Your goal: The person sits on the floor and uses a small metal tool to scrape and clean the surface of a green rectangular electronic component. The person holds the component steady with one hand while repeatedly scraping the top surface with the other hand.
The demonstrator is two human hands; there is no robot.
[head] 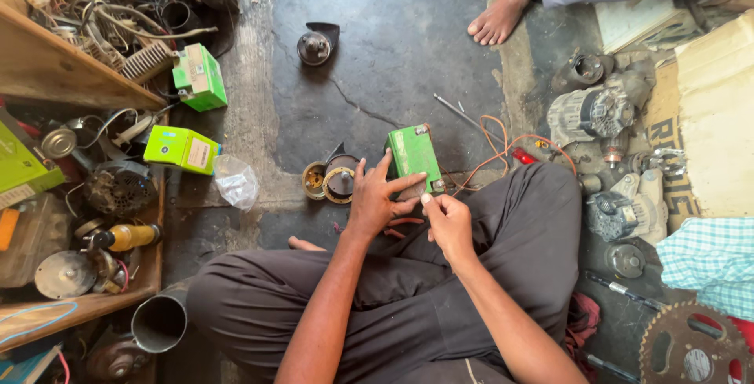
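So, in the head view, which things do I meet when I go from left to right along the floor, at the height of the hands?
Green box → clear plastic bag → round metal part → left hand → green battery → right hand → orange wires → grey motor parts.

My arms are bare from the elbows down, with no sleeves on them. My left hand (375,199) and right hand (449,223) have no gloves, rings or watch. I wear dark grey trousers (408,305). The cloth is loose and has soft folds in it. My foot (305,244) is bare too, and only a bit of it shows.
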